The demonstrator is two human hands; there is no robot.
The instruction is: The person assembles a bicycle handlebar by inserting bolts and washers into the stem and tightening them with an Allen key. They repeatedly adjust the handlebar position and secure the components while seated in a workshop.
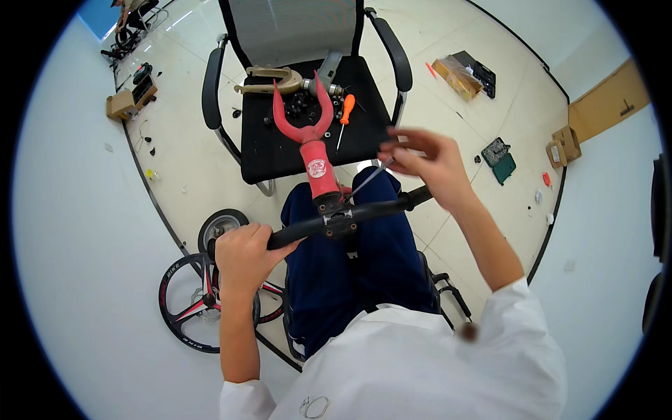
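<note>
My left hand [243,257] is wrapped round the left end of a black bicycle handlebar [378,209], which lies across my lap. A black stem clamp [339,221] joins it to a red fork [321,168], whose two prongs point away from me over the chair seat. In my right hand [432,162], slightly blurred, is a thin grey metal rod, apparently a hex key [369,180]. It slants down to the left, and its lower end is at the stem beside the fork's base. Whether the tip sits in a bolt is too small to tell.
Facing me, a black chair seat [269,157] bears a tan fork [273,73], an orange screwdriver [348,109] and several small dark parts. Wheels [168,297] lie at lower left. An open green case [502,168] and cardboard boxes [565,145] are at right. Another person [131,14] is far left.
</note>
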